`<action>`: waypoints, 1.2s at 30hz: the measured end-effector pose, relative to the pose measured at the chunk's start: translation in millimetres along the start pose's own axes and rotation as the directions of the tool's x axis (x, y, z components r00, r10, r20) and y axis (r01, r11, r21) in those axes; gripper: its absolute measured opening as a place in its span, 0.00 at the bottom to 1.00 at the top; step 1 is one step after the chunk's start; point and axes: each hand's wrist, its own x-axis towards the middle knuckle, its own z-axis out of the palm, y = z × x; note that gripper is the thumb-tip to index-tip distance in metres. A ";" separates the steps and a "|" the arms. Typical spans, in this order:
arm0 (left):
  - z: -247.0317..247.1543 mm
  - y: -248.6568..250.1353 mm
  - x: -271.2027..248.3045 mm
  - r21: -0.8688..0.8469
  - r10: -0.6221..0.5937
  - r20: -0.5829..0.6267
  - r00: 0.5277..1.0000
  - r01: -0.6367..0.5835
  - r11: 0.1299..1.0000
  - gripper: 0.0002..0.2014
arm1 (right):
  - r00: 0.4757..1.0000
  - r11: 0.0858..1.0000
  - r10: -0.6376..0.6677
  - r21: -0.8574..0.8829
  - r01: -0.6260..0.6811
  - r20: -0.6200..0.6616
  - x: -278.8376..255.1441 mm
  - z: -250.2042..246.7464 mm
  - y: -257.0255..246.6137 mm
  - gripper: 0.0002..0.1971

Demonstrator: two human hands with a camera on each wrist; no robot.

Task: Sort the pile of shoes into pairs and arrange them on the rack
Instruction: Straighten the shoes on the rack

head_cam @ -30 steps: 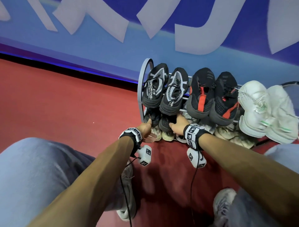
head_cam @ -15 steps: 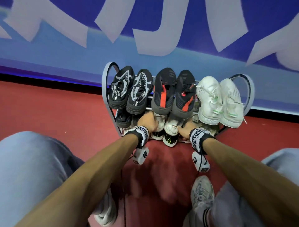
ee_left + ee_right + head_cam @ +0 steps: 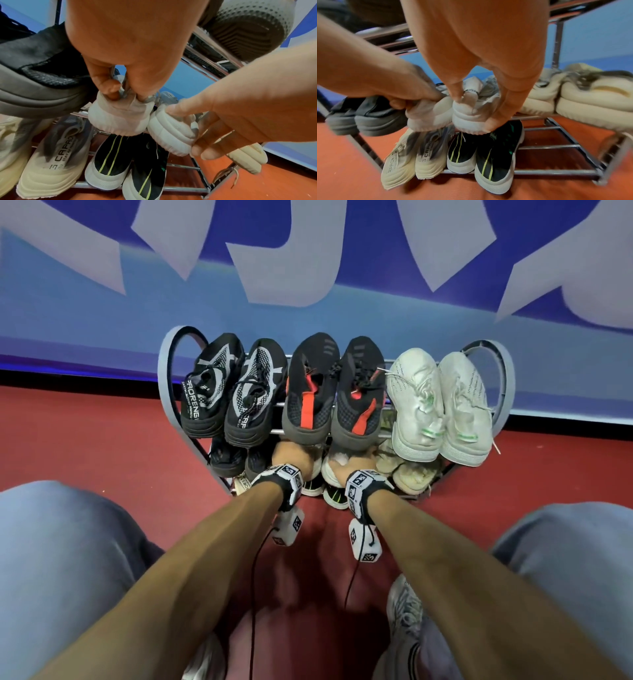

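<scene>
The metal shoe rack (image 3: pixel 165 392) stands against the blue wall, with pairs on three tiers. On the middle tier sit two white-grey sneakers, heels toward me. My left hand (image 3: pixel 125 94) pinches the heel collar of the left white sneaker (image 3: pixel 120 119). Beside it, my right hand (image 3: pixel 476 112) grips the heel of the right white sneaker (image 3: pixel 467 121). In the head view both hands (image 3: pixel 293 455) (image 3: pixel 356 465) reach under the top tier, which hides their fingers. The two heels nearly touch.
The top tier holds a black-grey pair (image 3: pixel 233 392), a black-red pair (image 3: pixel 334 392) and a white pair (image 3: pixel 442 405). Dark shoes (image 3: pixel 368 120) and cream shoes (image 3: pixel 573 97) flank the held pair. Below lie a cream pair (image 3: pixel 412 161) and a black yellow-striped pair (image 3: pixel 479 157). My knees and feet frame the red floor.
Both hands moved right along the middle tier, from the dark pair at the left end to the white pair in the centre, and took hold of the heels. My head turned right.
</scene>
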 end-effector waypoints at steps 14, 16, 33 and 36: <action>6.8 -3.0 -9.7 -0.449 -0.240 -0.035 0.970 0.199 0.871 0.11 | 0.992 0.993 0.119 -0.019 -0.120 -0.045 -3.2 5.8 -2.0 0.19; 3.9 -2.0 -13.7 -0.436 -0.236 -0.028 0.971 0.201 0.877 0.13 | 0.992 0.994 0.101 -0.024 -0.103 -0.072 -5.3 7.9 1.7 0.15; -5.8 -26.7 -13.6 -0.079 0.102 0.183 0.978 -0.089 0.993 0.41 | 0.999 0.991 0.022 -0.134 -0.015 0.047 6.2 3.5 10.7 0.24; -8.4 -29.7 -15.0 -0.147 0.119 0.103 0.987 -0.103 0.984 0.31 | 0.998 0.983 0.005 -0.183 0.007 0.063 7.4 2.4 11.8 0.24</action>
